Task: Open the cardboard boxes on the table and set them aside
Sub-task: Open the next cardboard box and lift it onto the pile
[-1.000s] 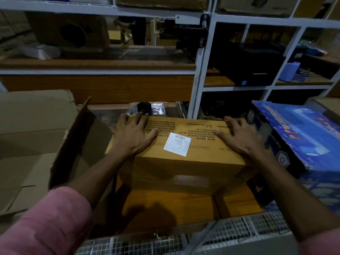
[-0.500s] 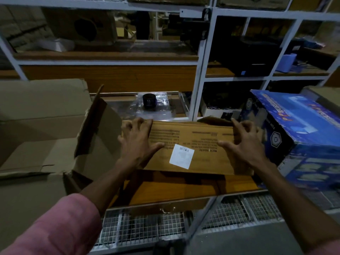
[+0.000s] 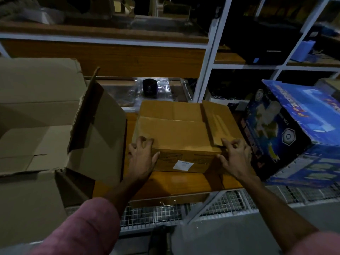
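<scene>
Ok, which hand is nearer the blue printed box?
Right. The right hand grips the brown cardboard box's near right corner, just beside the blue printed box; the left hand grips the near left corner, farther away.

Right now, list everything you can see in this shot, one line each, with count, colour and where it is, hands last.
small cardboard box: one, tan, middle of the table, top flaps folded shut, white label on its near side
large cardboard box: one, dull brown, left, flaps open
printed box: one, blue, right, tilted
black cylinder in clear plastic: one, behind the small box
table: one, orange-brown wood, drawer handle at its front edge
shelving: white metal frame, wooden boards, across the back, dark items on it
left hand: one, grips the small box's near left corner
right hand: one, grips its near right corner
</scene>
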`<state>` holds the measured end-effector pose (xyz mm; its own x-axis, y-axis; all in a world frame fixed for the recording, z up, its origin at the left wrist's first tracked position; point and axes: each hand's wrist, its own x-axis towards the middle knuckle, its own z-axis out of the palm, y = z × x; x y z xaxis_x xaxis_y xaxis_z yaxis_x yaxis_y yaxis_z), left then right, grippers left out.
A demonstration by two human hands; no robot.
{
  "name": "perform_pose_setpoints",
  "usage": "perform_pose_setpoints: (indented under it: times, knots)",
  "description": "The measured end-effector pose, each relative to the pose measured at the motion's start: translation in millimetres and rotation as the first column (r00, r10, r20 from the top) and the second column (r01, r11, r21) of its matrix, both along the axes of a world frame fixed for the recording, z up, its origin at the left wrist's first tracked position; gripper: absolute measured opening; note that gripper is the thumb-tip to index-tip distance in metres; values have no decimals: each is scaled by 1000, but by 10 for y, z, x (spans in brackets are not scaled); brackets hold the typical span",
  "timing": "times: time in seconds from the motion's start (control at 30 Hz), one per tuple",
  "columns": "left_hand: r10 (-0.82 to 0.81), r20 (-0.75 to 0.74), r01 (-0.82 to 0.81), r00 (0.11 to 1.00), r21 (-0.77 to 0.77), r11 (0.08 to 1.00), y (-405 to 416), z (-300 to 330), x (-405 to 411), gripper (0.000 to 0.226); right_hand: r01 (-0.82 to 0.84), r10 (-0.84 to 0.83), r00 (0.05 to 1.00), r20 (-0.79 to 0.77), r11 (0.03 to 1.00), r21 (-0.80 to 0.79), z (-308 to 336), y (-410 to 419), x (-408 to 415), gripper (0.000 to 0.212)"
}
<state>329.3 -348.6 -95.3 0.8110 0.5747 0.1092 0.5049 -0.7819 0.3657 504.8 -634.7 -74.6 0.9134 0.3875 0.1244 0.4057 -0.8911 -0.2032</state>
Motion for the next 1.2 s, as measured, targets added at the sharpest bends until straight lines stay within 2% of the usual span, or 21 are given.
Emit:
perform_pose_setpoints:
  times: [0.07,0.27,0.37,0.43,0.5,0.57,0.63,0.67,0.73,0.8,0.93,1.03,1.2]
  knots:
    - [18,-44,-17,999,26,1000,55,-94,17,50,-14,13,1000,-15,998,-60,-104,34,2,67]
    - [34,-79,-11,996,269,963,114,26,306,42,11,-8,999,31,995,-95,-201,176,-25,73]
    - [-58,-145,97,988,276,956,53,91,566,49,-1,10,997,80,993,-117,-189,324,-121,73]
    - [-198,-154,228,968,213,950,4,86,722,55,-21,30,993,110,997,-80,-141,473,-234,66]
    - [-347,-148,368,926,150,918,-82,68,846,58,-95,106,971,216,994,-61,-104,631,-356,53]
    - [-413,-146,430,899,122,894,-161,56,930,60,-278,277,920,277,960,-39,-92,787,-446,43]
    - [-416,-179,437,891,93,895,-200,33,979,63,-449,438,876,201,893,13,-136,915,-449,43]
    - [-417,-215,441,883,81,894,-202,18,992,64,-481,472,871,138,876,41,-158,964,-419,45]
    - [-412,-283,451,866,85,889,-188,2,1003,65,-437,434,900,48,897,73,-182,1013,-304,51]
    - [-399,-308,442,864,79,894,-166,12,991,65,-299,301,953,-27,952,72,-138,1011,-169,53]
    - [-399,-302,432,866,48,901,-103,43,928,63,-84,69,981,-183,993,-79,-65,812,53,54]
    - [-381,-300,410,874,39,911,-86,58,882,60,-88,69,988,-139,987,-135,-64,675,36,68]
    - [-227,-224,275,948,210,938,-255,105,827,45,-150,141,987,-80,980,-128,-127,721,-157,63]
